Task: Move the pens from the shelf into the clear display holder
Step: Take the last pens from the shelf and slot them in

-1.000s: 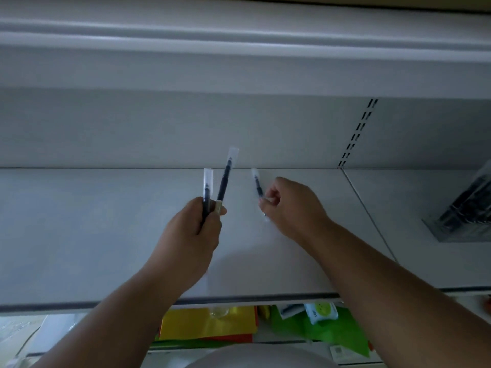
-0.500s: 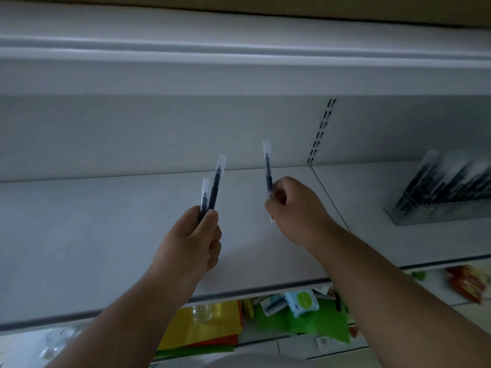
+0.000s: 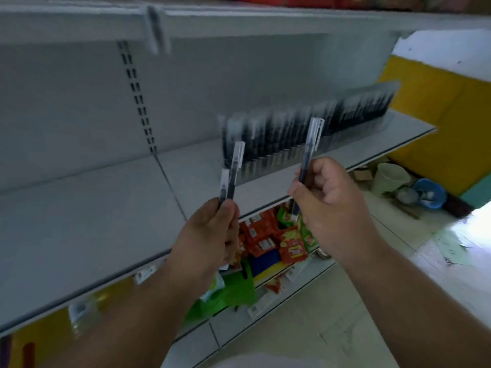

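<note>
My left hand [image 3: 210,235] grips two black pens with clear caps [image 3: 232,171], held upright in front of the grey shelf [image 3: 93,213]. My right hand [image 3: 329,203] pinches one more black pen [image 3: 308,155], also upright, its cap at the top. Behind both hands, on the right section of the shelf, stands the long clear display holder [image 3: 297,134], blurred and packed with several black pens. Both hands are short of the holder and apart from it.
A slotted upright [image 3: 136,96] divides the shelf's back panel. An upper shelf edge [image 3: 239,19] runs overhead. Red and green snack packets [image 3: 279,235] fill the lower shelf. Buckets [image 3: 409,187] sit on the floor by a yellow wall at the right.
The view has swung right, bringing the whole display holder into sight. Both hands have moved right toward it, still holding their pens upright.
</note>
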`<action>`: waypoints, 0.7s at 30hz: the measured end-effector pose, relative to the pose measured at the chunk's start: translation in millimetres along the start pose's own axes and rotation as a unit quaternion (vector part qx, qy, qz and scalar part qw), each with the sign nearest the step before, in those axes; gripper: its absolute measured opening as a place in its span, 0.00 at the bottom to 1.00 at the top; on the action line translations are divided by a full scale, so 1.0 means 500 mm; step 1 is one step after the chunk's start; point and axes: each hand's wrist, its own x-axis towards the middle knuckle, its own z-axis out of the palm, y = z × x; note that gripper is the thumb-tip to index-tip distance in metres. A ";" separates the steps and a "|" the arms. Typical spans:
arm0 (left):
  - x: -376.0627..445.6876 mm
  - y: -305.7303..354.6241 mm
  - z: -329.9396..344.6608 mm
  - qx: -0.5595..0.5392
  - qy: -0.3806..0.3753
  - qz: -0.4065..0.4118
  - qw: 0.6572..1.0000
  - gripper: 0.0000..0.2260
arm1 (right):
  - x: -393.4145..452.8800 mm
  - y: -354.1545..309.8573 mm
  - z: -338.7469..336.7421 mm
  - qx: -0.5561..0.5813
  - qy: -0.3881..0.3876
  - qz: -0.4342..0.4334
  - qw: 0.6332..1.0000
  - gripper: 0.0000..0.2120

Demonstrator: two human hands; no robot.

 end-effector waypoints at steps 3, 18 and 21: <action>0.023 -0.030 0.151 0.047 -0.017 0.004 0.999 0.16 | -0.009 0.056 -0.157 0.008 0.028 0.003 1.000 0.03; 0.176 -0.093 0.564 0.063 -0.017 -0.037 0.997 0.15 | 0.144 0.279 -0.524 -0.048 0.124 0.000 0.991 0.04; 0.246 -0.094 0.606 0.065 -0.015 -0.032 0.997 0.15 | 0.214 0.316 -0.544 -0.052 0.118 0.001 0.992 0.04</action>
